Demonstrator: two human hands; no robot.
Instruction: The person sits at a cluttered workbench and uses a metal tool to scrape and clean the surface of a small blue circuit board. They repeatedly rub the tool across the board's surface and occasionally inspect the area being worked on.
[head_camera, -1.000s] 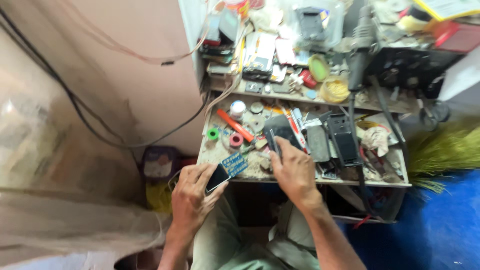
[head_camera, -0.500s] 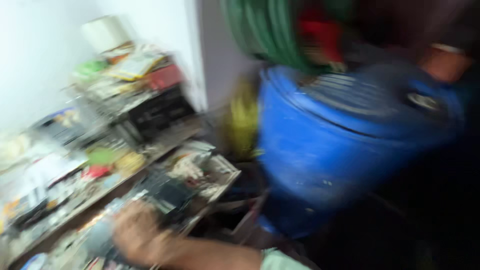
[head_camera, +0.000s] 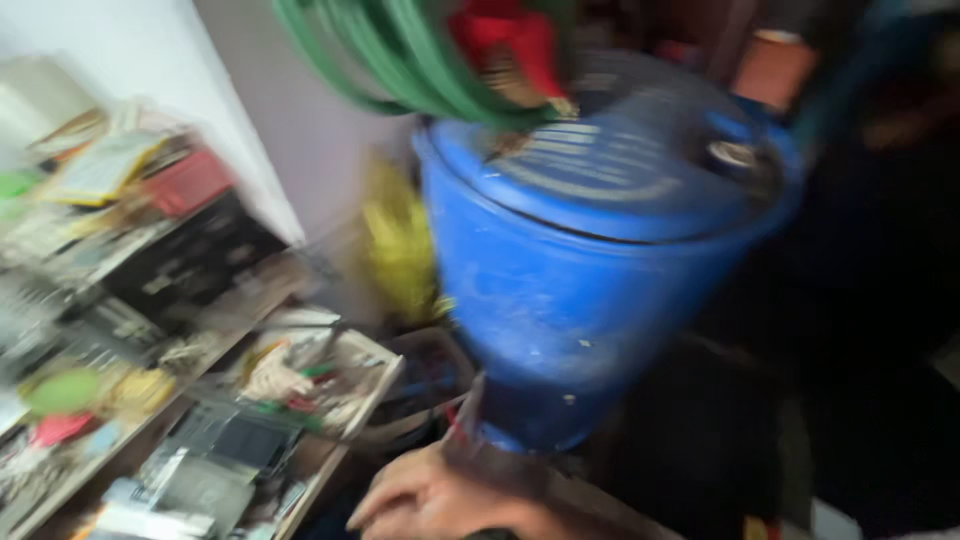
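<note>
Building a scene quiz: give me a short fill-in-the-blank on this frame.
1. The big drum is coloured ____.
2. Coiled over the drum hangs a hose coloured ____.
3. The cluttered workbench lies to the ____ of the drum in the picture.
4. The number of hands in view is ____.

Missing: blue; green; left; one

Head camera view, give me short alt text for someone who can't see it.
A large blue plastic drum fills the middle of a blurred frame, with coiled green hose hanging above it. One bare hand shows at the bottom edge, holding nothing visible, beside a cluttered workbench of small parts on the left.
</note>
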